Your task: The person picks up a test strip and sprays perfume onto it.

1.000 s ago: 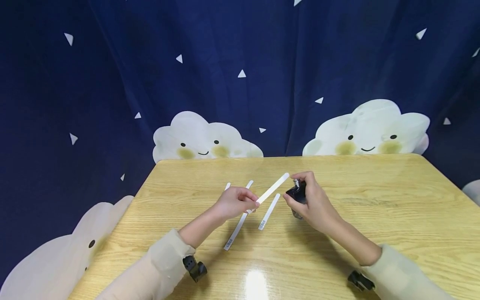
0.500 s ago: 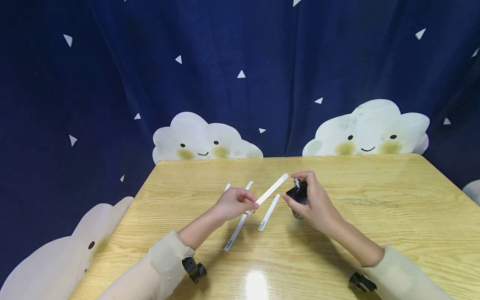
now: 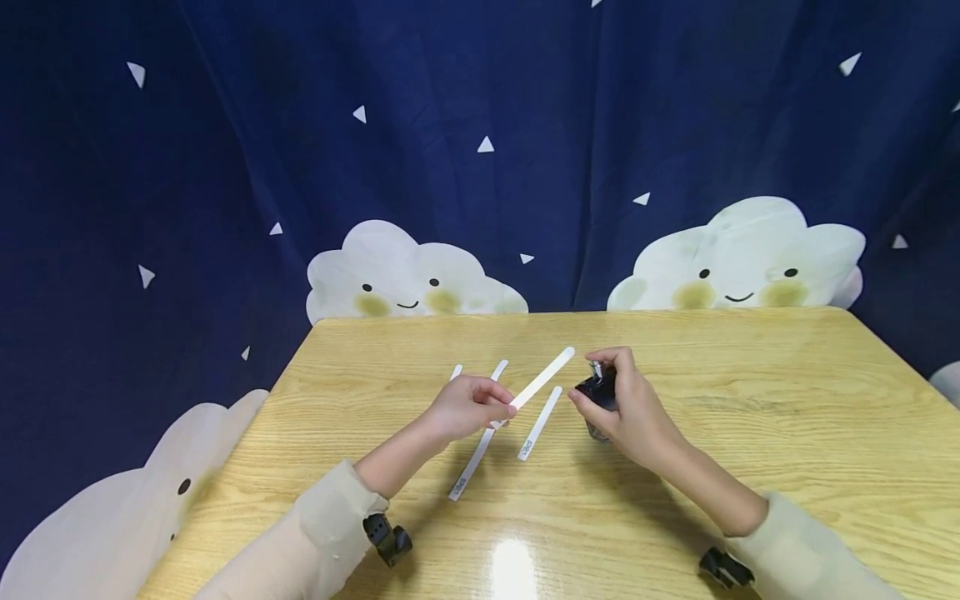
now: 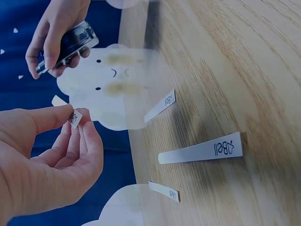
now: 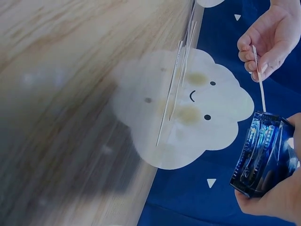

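Between thumb and fingers, my left hand pinches a white perfume test strip by its printed end. The strip slants up and right above the table, its rounded tip pointing toward the bottle. Curled round a dark glass perfume bottle is my right hand, with the index finger at the silver spray nozzle. In the right wrist view the bottle's thick, clear-blue base faces the camera. A small gap separates nozzle and strip tip in the head view.
Several more white strips lie on the wooden table: one right of the left hand, one partly under it, and one mostly hidden behind it. A dark blue curtain with clouds hangs behind the table.
Both hands keep their grips. The held strip's tip has shifted very slightly left, and the bottle very slightly right, so the gap between them is a little wider.
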